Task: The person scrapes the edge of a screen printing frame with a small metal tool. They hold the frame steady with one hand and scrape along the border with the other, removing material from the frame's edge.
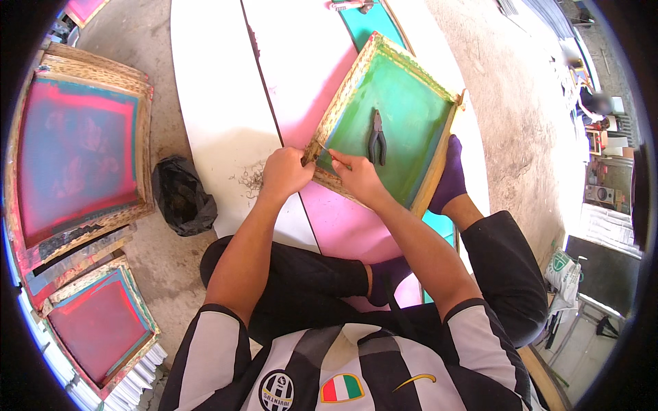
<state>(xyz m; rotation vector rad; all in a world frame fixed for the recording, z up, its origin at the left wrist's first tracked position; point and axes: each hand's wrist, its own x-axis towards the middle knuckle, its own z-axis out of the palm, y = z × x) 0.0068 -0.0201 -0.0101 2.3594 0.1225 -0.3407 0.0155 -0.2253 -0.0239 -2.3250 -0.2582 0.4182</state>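
Angling both forearms [245, 264] inward from the lower edge toward mid-picture. With the left hand [286, 172], gripping the lower-left corner of the wooden-edged green screen [345, 92], right of upper centre. Pinching a thin tool [322, 146] at that corner with the right hand [355, 175].

Pliers [378, 137] obstruct green mesh [410, 116]; room to pass either side.

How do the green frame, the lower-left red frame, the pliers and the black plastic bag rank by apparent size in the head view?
Largest to smallest:
1. Green frame
2. Lower-left red frame
3. Black plastic bag
4. Pliers
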